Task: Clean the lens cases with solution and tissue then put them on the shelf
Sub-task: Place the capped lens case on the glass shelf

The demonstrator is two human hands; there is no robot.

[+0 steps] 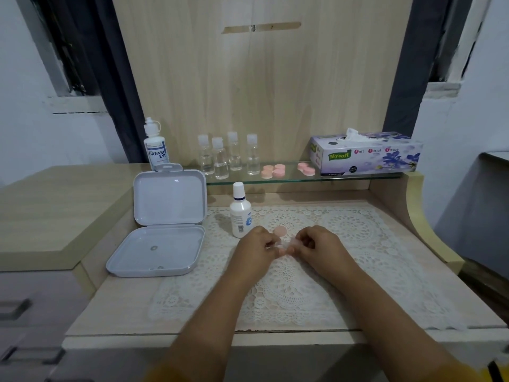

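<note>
A small pale lens case (283, 245) is held between the left hand (257, 245) and the right hand (316, 244), both with fingers pinched narrow around it, low over the lace mat (358, 257). One pink cap (280, 231) is laid on the mat just behind the hands, so the opening step is judged to be in hand, with the case probably being unscrewed. Next, the solution bottle (240, 213), which stands just beside the left hand, is likely needed, and then a tissue from the tissue box (366, 154) on the glass shelf (275, 181). Other pink lens cases (273, 171) are already placed on that shelf. The held case is mostly covered by the fingers and blurred; whether its second cap is on cannot be told
</note>
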